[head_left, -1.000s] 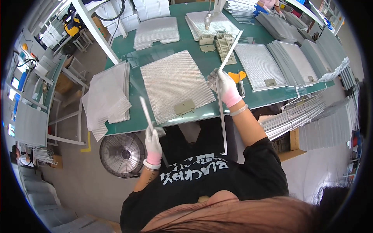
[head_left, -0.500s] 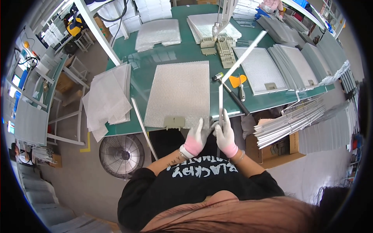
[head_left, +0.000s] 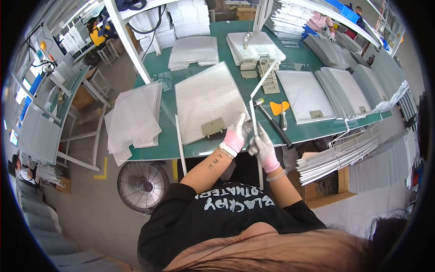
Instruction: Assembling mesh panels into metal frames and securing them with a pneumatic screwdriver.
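Note:
A silver mesh panel [head_left: 206, 99] lies tilted on the green table in front of me, a grey-green plastic clip piece [head_left: 213, 127] at its lower edge. My gloved left hand [head_left: 237, 131] is closed on the panel's lower right corner; its fingertips are partly hidden. My gloved right hand [head_left: 262, 147] grips a thin white frame strip [head_left: 253, 117] just right of the panel. That strip bends away to the upper right at its far part. Left of the panel stands another white strip [head_left: 180, 143]; whether the two join is hidden.
Loose mesh sheets [head_left: 133, 118] overlap at the left. A hammer [head_left: 274, 124] and an orange scraper [head_left: 279, 108] lie to the right, beside a framed panel [head_left: 303, 97]. Plastic clip pieces [head_left: 268, 79] stand farther back. A floor fan [head_left: 143, 187] is at lower left; a co-worker [head_left: 319, 22] stands across.
The mesh panel has turned, its far edge now slanting up to the right. My left hand has moved forward onto its corner. The bent strip's far end has swung left.

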Motion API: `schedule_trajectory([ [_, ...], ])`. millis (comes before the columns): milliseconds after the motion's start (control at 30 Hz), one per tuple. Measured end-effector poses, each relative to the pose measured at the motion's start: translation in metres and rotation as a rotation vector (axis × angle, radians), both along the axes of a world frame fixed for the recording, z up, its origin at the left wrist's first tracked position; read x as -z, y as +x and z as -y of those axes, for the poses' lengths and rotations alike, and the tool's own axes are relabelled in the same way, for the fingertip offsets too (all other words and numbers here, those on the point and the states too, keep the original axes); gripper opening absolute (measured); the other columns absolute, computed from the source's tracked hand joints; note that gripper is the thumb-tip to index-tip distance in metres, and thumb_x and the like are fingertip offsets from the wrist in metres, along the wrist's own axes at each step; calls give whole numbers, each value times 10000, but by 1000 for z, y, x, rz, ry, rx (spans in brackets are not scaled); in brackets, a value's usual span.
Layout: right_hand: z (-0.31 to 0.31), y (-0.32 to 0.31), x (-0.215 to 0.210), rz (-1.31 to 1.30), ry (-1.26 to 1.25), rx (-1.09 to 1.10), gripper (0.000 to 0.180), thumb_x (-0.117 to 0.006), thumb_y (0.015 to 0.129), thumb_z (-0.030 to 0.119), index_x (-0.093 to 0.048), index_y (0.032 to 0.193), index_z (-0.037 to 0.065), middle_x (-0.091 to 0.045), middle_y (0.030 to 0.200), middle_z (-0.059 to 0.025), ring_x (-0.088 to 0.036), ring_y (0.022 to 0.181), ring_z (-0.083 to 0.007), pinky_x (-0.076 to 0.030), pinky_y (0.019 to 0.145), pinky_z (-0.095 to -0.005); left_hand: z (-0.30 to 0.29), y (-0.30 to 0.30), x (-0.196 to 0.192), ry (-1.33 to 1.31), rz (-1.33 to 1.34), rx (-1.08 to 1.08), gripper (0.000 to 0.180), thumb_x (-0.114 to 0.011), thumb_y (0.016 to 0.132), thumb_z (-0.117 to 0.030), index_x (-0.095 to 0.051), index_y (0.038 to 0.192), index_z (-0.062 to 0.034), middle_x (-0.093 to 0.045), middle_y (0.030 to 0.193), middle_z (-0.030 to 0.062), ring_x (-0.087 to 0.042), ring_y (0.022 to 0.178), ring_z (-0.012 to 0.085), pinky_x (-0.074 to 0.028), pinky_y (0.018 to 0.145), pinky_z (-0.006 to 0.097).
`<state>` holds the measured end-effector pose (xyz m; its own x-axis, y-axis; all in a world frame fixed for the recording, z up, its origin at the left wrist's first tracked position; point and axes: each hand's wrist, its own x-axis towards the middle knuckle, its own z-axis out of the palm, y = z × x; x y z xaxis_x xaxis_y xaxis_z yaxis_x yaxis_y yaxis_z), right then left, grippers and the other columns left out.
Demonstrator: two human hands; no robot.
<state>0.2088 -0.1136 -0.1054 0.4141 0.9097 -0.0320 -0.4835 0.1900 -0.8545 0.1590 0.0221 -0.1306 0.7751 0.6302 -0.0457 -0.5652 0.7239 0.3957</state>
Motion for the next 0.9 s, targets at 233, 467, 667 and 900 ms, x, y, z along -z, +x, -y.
schedule_trajectory([
  [233,-4,-15,-34,200,-104,-58,555,-406,993,56,-230,1517,100,-522,766,-18,-408,506,-62,-395,481,-201,6,0,12,47,-213,55,305,-532,986,-289,-543,1177,-52,-617,1096,115,-611,974,262,-522,858,388],
  [467,5,-11,-41,158,-99,85,533,-393,993,36,-251,1504,92,-515,755,-13,-408,509,-49,-398,471,-193,5,-18,-11,828,-479,-129,174,-623,936,-216,-580,1028,-75,-606,991,92,-604,925,251,-530,823,395],
  [667,11,1,-15,-42,-59,9,528,-388,1012,99,-219,1512,93,-519,761,-30,-368,488,-70,-380,468,-231,-36,-1,-3,-169,-28,-50,129,-633,915,-122,-583,1007,-47,-596,981,86,-573,923,251,-495,891,398],
  [900,1,-12,-6,-44,-36,-10,543,-411,1017,141,-204,1517,113,-524,773,-38,-360,484,-67,-374,480,-239,-45,15,-2,-67,-11,-6,162,-627,927,-149,-583,1042,-44,-597,981,72,-570,913,228,-487,858,393],
])
